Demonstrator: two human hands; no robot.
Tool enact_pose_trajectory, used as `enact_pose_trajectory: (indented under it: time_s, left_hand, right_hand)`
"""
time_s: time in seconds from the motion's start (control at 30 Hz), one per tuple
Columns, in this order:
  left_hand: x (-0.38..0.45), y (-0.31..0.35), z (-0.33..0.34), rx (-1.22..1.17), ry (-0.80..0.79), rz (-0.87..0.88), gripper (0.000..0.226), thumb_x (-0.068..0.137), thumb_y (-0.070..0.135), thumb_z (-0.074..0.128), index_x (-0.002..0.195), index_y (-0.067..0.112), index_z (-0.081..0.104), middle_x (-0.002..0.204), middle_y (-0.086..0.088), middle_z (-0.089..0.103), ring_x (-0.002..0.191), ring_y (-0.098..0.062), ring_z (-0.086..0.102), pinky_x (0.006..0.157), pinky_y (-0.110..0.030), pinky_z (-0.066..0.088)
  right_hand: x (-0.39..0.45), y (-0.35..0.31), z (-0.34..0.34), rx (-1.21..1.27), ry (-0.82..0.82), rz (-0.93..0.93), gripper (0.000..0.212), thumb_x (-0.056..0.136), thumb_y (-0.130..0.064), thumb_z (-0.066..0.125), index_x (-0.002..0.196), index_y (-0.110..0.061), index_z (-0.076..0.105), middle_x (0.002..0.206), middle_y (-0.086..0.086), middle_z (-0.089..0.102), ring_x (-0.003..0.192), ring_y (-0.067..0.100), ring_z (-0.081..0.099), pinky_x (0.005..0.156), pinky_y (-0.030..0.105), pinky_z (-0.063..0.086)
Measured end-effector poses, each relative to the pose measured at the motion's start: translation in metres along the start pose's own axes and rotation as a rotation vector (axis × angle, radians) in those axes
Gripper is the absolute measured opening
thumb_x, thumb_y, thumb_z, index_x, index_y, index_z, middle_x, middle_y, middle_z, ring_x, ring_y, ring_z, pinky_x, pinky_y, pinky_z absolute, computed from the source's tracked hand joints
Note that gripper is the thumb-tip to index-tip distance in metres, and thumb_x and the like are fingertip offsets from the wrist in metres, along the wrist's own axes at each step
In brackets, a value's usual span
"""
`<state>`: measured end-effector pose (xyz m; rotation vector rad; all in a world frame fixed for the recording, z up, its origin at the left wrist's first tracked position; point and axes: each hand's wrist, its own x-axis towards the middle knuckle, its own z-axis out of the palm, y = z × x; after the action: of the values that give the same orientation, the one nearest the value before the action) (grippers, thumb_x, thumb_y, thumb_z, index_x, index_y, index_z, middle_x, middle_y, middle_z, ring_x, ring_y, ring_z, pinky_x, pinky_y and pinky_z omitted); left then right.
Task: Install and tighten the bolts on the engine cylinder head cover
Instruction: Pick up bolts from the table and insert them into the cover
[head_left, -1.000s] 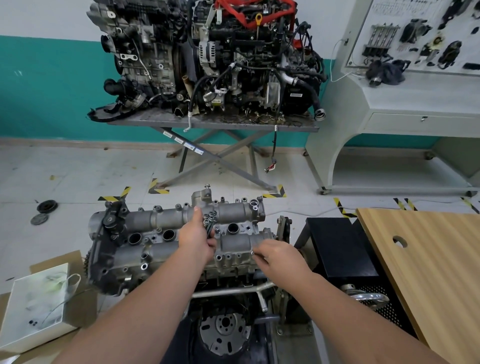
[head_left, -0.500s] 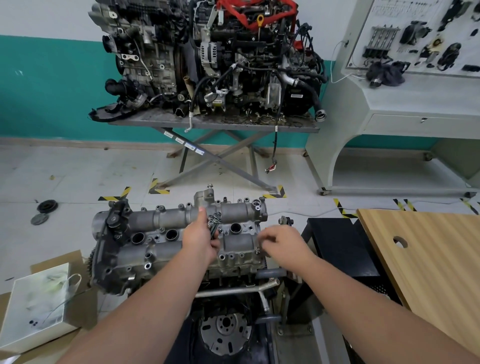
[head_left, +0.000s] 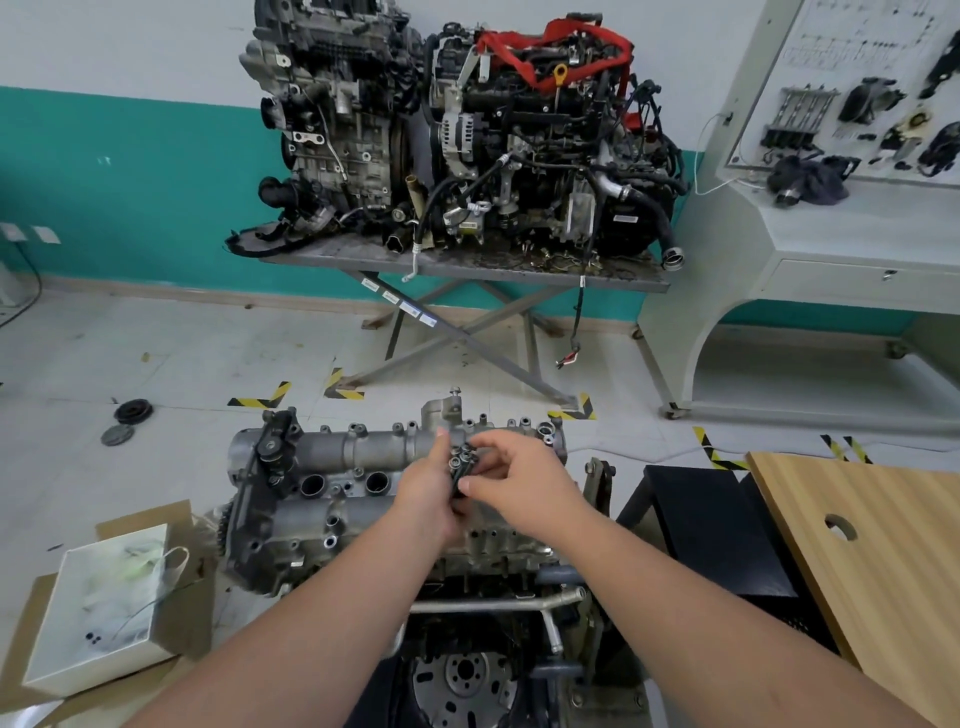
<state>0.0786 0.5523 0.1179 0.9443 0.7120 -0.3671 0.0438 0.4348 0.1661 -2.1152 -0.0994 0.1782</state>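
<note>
Over the cylinder head cover (head_left: 332, 488), my left hand (head_left: 428, 491) grips a bunch of bolts (head_left: 461, 462); my right hand (head_left: 519, 478) pinches one

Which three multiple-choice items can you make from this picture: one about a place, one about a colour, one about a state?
1. Where is the wooden tabletop?
A. right of the cylinder head cover
B. left of it
C. behind the far engines

2. What colour is the strap on the far engine?
A. blue
B. red
C. yellow

3. What does the left hand do?
A. lies flat on the floor
B. holds a white bag
C. holds a bunch of bolts

Answers: 1 A, the tabletop fills the right edge of the view. 2 B, the strap is plainly red. 3 C, dark bolts stick up from its fingers, and the right hand reaches to them.
</note>
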Motion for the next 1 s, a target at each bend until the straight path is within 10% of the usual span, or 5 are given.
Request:
enact_pose_trajectory:
  time_s: [0.17, 0.5, 1.0]
  left_hand:
    - [0.001, -0.001, -0.003, -0.019, 0.004, -0.006, 0.047, 0.090, 0.058, 0.062, 0.094, 0.012, 0.065, 0.056, -0.001, 0.060, 0.036, -0.010, 0.046, 0.035, -0.017, 0.032]
    - [0.010, 0.017, -0.015, -0.085, 0.079, 0.024, 0.037, 0.087, 0.054, 0.070, 0.091, 0.018, 0.060, 0.058, 0.001, 0.050, 0.040, -0.007, 0.044, 0.033, -0.016, 0.026]
    - [0.026, 0.028, -0.051, -0.149, 0.092, -0.050, 0.043, 0.089, 0.055, 0.066, 0.075, 0.015, 0.055, 0.046, 0.006, 0.049, 0.032, -0.004, 0.039, 0.030, -0.015, 0.021]
  right_hand:
    - [0.004, -0.006, 0.006, -0.012, 0.102, -0.009, 0.024, 0.086, -0.015, 0.076, 0.089, -0.036, 0.064, 0.088, -0.011, 0.069, 0.084, 0.006, 0.065, 0.084, 0.028, 0.054]
    - [0.007, -0.002, -0.010, 0.116, 0.403, -0.118, 0.025, 0.084, -0.012, 0.076, 0.077, -0.035, 0.067, 0.073, -0.012, 0.070, 0.071, 0.000, 0.066, 0.069, 0.015, 0.054]
    - [-0.016, 0.047, 0.022, -0.379, 0.125, -0.149, 0.016, 0.096, -0.016, 0.062, 0.103, -0.015, 0.076, 0.088, 0.001, 0.069, 0.082, 0.014, 0.063, 0.080, 0.032, 0.054]
